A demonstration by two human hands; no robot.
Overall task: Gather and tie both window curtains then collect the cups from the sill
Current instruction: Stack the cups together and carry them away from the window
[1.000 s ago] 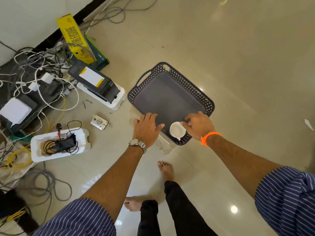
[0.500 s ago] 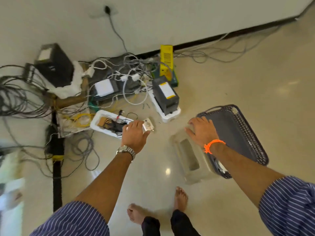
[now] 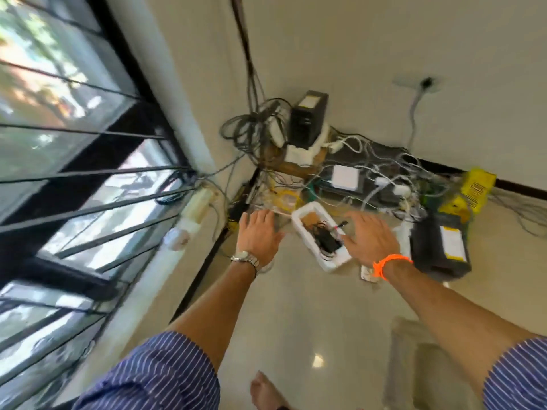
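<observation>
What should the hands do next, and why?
Probably the left hand should reach left to the small round white cup on the pale window sill. Both hands are open and empty, and that blurry cup lies nearer the left hand than the right hand.

The floor (image 3: 296, 335) under you is glossy polished tile, with a bright glare spot at 6 o'clock. At 9 o'clock you have clear window glass (image 3: 59, 113) behind black metal bars (image 3: 88, 173). The sill (image 3: 145, 285) below them looks smooth and painted. The wall (image 3: 384, 54) at 1 o'clock is matt. Near centre, the white tray (image 3: 305, 217) looks like rough foam. Your watch (image 3: 244, 257) is shiny metal, your wristband (image 3: 390, 261) orange cord, your sleeves (image 3: 154, 377) striped woven cloth. At 3 o'clock the black box (image 3: 426, 250) is matt, with a paper label.
</observation>
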